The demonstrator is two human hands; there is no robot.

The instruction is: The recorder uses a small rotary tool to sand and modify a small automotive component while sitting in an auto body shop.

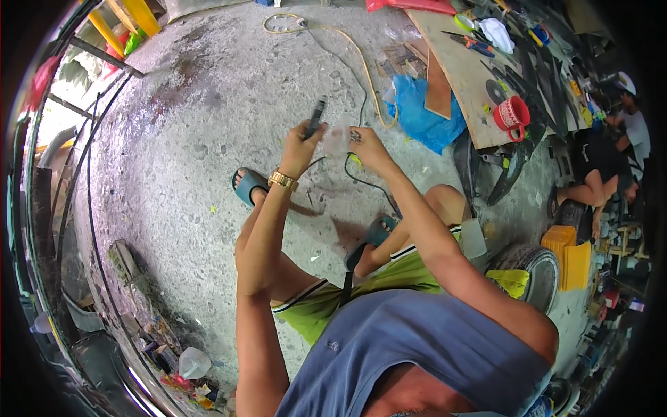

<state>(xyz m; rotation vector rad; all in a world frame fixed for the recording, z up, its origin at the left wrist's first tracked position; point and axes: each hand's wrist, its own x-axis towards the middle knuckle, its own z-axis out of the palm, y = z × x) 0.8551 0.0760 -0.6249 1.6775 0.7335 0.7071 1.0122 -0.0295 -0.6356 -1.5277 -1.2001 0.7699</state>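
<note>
Left hand (300,144): fingers clamped on dark slim object (316,117), above concrete floor (174,222). Right hand (372,151) at translucent piece (338,140) between both hands (cannot tell if fingers grip it). Advisable: brace piece firmly, work slowly.

The right hand (372,151) partly hides a dark item (356,136) too small to identify.

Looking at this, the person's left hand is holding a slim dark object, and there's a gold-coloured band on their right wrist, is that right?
Not quite: the head view shows the gold-coloured band on the left wrist. The left hand does hold a slim dark object.
</note>
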